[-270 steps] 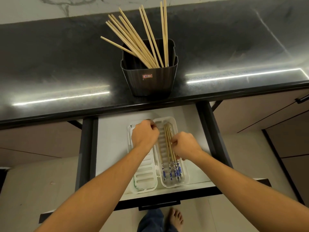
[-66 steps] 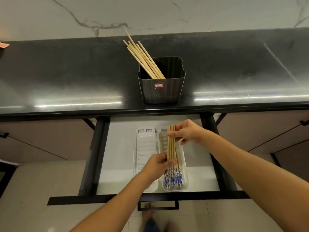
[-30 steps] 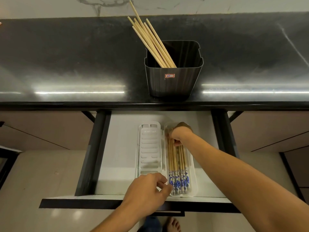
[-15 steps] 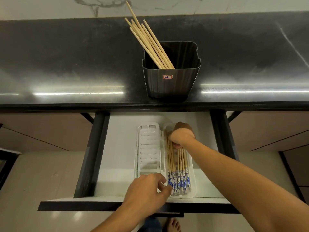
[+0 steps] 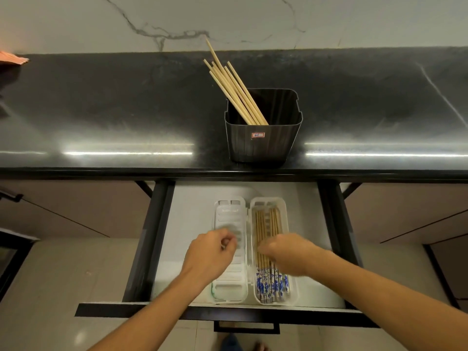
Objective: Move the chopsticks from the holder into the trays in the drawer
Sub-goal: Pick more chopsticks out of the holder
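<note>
My left hand (image 5: 211,257) and right hand (image 5: 288,254), both loosely curled and empty, hover over the white slotted plastic trays (image 5: 229,287) at lower centre.

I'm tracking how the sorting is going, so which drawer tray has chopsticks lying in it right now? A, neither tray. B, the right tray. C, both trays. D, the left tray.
B: the chopsticks lie lengthwise in the right tray, while the left tray shows only its bare slotted bottom.
</note>
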